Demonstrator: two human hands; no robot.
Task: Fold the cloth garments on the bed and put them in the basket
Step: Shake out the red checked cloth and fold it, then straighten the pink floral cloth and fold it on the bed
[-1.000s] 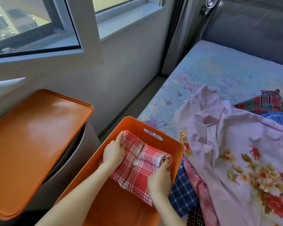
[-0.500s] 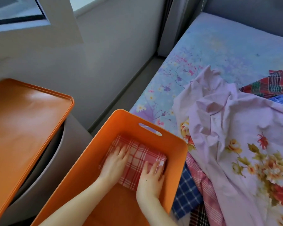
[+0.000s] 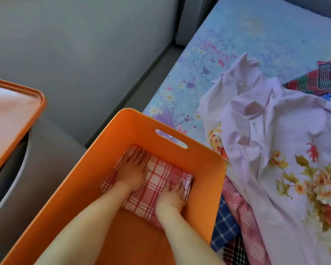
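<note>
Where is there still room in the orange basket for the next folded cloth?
The basket has bare floor on the near side, between the folded red checked cloth and the camera, around the forearms. The far end is crowded: left hand and right hand press flat on the cloth there.

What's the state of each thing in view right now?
Red plaid cloth: folded, flat on the basket floor.
Basket: open-topped, holds only the red plaid cloth.
Left hand: fingers straight, pressing the cloth.
Right hand: flat on the cloth's right edge.
Pink floral cloth: unfolded, crumpled on the bed.
Blue check cloth: unfolded, partly under the pink one.
Orange lid: lying slanted over a grey bin.
</note>
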